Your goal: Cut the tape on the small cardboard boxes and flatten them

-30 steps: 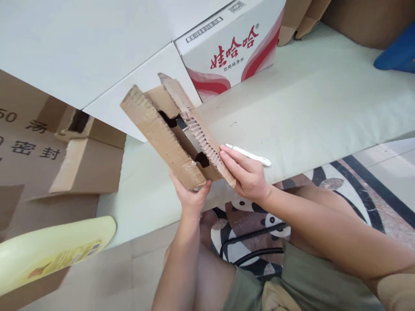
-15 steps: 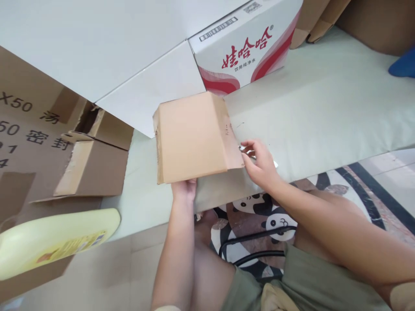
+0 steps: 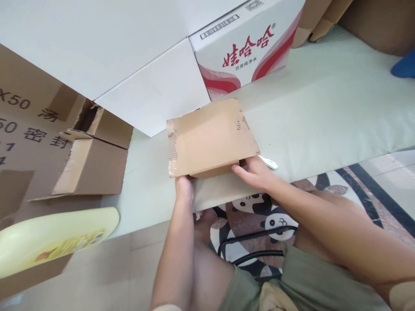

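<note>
A small brown cardboard box [image 3: 212, 138] with torn, taped ends is tilted over the pale green cloth, its broad face up. My left hand [image 3: 183, 188] is at its near left corner, with the fingers hidden beneath the cardboard. At the near right corner, my right hand [image 3: 256, 170] has its thumb along the near side and its other fingers tucked under the overhanging flap. Just beyond the right hand, a slim white object [image 3: 269, 162] lies on the cloth, partly covered; its kind cannot be made out.
A white carton with red lettering [image 3: 243, 60] stands behind the box. Left are a large brown carton [image 3: 19, 142], an open cardboard box [image 3: 100, 168] and a pale yellow bottle [image 3: 58, 237]. A blue object [image 3: 403, 65] is at far right. The cloth's front edge runs above my knees.
The cardboard box has turned and tipped, showing its near side, and shifted slightly right. My right hand has moved from beside its right flap to under the near right corner. The left hand stays underneath.
</note>
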Demonstrator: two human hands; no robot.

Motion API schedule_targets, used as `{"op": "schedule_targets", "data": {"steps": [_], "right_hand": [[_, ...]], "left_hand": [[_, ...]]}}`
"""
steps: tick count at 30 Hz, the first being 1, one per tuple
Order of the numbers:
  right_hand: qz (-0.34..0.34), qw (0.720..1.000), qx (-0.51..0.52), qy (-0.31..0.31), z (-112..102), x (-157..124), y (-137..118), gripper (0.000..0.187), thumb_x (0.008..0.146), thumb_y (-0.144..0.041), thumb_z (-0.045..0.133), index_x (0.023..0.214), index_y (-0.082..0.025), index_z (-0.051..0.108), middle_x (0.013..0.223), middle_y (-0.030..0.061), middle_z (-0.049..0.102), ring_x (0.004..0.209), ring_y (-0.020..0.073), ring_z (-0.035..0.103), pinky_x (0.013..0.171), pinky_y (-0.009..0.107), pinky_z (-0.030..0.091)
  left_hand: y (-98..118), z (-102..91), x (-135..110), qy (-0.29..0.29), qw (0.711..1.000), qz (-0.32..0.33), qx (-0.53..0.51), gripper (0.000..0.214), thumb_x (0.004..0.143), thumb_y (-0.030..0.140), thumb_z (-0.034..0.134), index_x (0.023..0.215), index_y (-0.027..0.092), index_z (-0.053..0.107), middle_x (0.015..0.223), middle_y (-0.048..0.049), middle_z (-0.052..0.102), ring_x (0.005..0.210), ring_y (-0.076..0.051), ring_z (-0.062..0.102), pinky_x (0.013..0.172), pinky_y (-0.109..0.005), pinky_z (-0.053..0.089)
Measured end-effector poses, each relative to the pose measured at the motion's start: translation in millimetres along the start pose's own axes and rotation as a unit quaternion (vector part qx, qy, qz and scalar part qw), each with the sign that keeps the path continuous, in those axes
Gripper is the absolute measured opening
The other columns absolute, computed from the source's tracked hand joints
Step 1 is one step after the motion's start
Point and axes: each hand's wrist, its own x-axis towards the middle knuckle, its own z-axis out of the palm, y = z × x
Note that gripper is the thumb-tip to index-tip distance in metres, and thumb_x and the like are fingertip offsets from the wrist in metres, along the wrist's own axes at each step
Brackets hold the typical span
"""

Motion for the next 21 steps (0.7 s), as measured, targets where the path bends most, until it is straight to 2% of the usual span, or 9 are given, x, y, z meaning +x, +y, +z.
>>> {"op": "schedule_targets", "data": {"steps": [3, 6, 8, 10, 13, 15, 18, 21], "right_hand": [[0.004, 1.000, -0.007, 0.010, 0, 3, 2, 0.041, 0.084, -0.038, 0.050, 0.119, -0.019, 0.058, 0.114, 0.0158, 0.068, 0.106, 0.0346, 0.062, 0.093, 0.051, 0.048], [0.022, 0.999, -0.019, 0.015, 1, 4, 7, 0.039, 0.084, -0.045, 0.051, 0.111, -0.017, 0.059, 0.104, 0.0166, 0.069, 0.098, 0.0343, 0.063, 0.087, 0.051, 0.049], [0.051, 0.998, -0.031, 0.027, 2, 5, 10, 0.040, 0.084, -0.049, 0.052, 0.105, -0.016, 0.058, 0.094, 0.0158, 0.067, 0.090, 0.0327, 0.063, 0.082, 0.050, 0.050], [0.081, 0.994, -0.037, 0.057, 1, 5, 12, 0.044, 0.082, -0.051, 0.055, 0.108, -0.016, 0.055, 0.095, 0.0156, 0.065, 0.090, 0.0321, 0.062, 0.080, 0.049, 0.051], [0.094, 0.989, -0.016, 0.113, 0, 6, 12, 0.052, 0.082, -0.048, 0.059, 0.122, -0.017, 0.047, 0.113, 0.0166, 0.062, 0.105, 0.0319, 0.059, 0.087, 0.049, 0.050], [0.093, 0.986, -0.007, 0.141, -1, 7, 13, 0.053, 0.081, -0.045, 0.061, 0.124, -0.019, 0.044, 0.117, 0.0155, 0.059, 0.109, 0.0308, 0.057, 0.090, 0.049, 0.049], [0.087, 0.980, -0.027, 0.176, -2, 7, 14, 0.043, 0.077, -0.045, 0.065, 0.108, -0.020, 0.049, 0.102, 0.0100, 0.056, 0.099, 0.0284, 0.056, 0.085, 0.048, 0.049], [0.066, 0.976, -0.017, 0.206, -5, 8, 12, 0.030, 0.077, -0.043, 0.065, 0.093, -0.023, 0.050, 0.087, 0.0036, 0.052, 0.084, 0.0224, 0.053, 0.075, 0.040, 0.048]], "left_hand": [[0, -3.8, -1, -0.033, 0.998, -0.043, -0.043, 0.043, 0.071, 0.052, 0.063, 0.098, 0.020, 0.068, 0.095, -0.0079, 0.072, 0.087, -0.026, 0.066, 0.070, -0.036, 0.054], [3, -5.7, -3, -0.061, 0.995, -0.002, -0.073, 0.038, 0.065, 0.048, 0.069, 0.091, 0.021, 0.070, 0.097, -0.0077, 0.072, 0.094, -0.027, 0.067, 0.082, -0.039, 0.053], [4, -5.5, -3, -0.077, 0.994, 0.038, -0.063, 0.038, 0.060, 0.046, 0.075, 0.088, 0.021, 0.069, 0.097, -0.0074, 0.072, 0.099, -0.027, 0.066, 0.089, -0.038, 0.051], [5, -4.6, -3, -0.075, 0.992, 0.090, -0.037, 0.041, 0.058, 0.044, 0.081, 0.090, 0.021, 0.068, 0.097, -0.0066, 0.070, 0.102, -0.025, 0.064, 0.093, -0.034, 0.048], [7, -3.1, -2, -0.051, 0.988, 0.147, 0.002, 0.044, 0.060, 0.040, 0.085, 0.093, 0.021, 0.064, 0.092, -0.0039, 0.067, 0.094, -0.018, 0.064, 0.087, -0.027, 0.047], [10, -2.5, -2, -0.047, 0.987, 0.154, 0.012, 0.045, 0.060, 0.040, 0.086, 0.090, 0.020, 0.061, 0.086, -0.0024, 0.065, 0.084, -0.015, 0.063, 0.079, -0.025, 0.048], [15, -2.3, -4, -0.037, 0.989, 0.142, 0.019, 0.047, 0.061, 0.043, 0.086, 0.089, 0.019, 0.056, 0.077, 0.0003, 0.062, 0.071, -0.012, 0.060, 0.071, -0.023, 0.047], [19, -3.0, -6, -0.026, 0.990, 0.131, 0.038, 0.049, 0.063, 0.041, 0.085, 0.098, 0.020, 0.057, 0.068, 0.0044, 0.057, 0.062, -0.010, 0.057, 0.065, -0.021, 0.045]]}}
